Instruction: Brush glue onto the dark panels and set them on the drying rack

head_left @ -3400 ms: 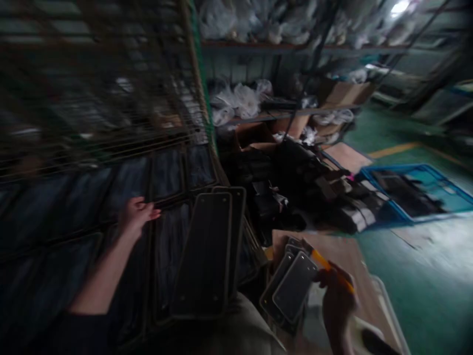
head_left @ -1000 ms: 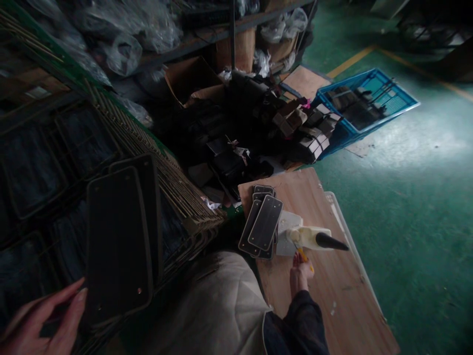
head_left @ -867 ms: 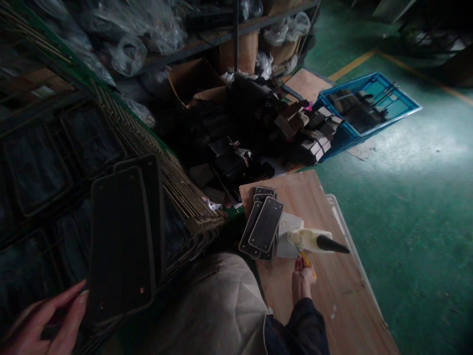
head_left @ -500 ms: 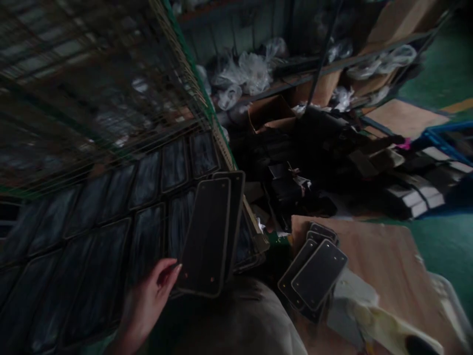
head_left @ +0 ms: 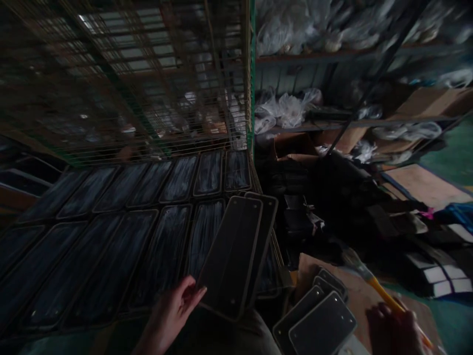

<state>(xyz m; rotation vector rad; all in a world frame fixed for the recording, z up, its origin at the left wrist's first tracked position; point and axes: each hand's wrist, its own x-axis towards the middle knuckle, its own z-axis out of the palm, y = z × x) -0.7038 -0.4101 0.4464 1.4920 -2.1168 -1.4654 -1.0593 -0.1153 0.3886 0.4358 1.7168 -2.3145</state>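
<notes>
My left hand (head_left: 177, 308) pinches the lower left corner of a dark rectangular plate (head_left: 232, 256) with rounded corners, a pale rim and small holes. The plate is tilted, and a second similar plate (head_left: 268, 236) lies partly hidden behind it. At the lower right, my right hand (head_left: 393, 325) is wrapped around the yellow handle of a brush (head_left: 375, 283). The bristles point up and left, above a brown board. Left of my hands, rows of dark plates (head_left: 173, 234) lie side by side, their faces streaked with a whitish film.
A stack of smaller dark plates (head_left: 321, 323) sits on the brown board (head_left: 308, 264). A green-framed wire mesh (head_left: 252, 84) stands behind the rows. Shelves with plastic bags (head_left: 290, 111) and an open cardboard box (head_left: 293, 146) stand at the back; dark bundles (head_left: 436, 271) lie at right.
The view has swung up and left, so things sit lower and further right. My right hand with the brush has come into view. My left hand remains at the plate's corner.
</notes>
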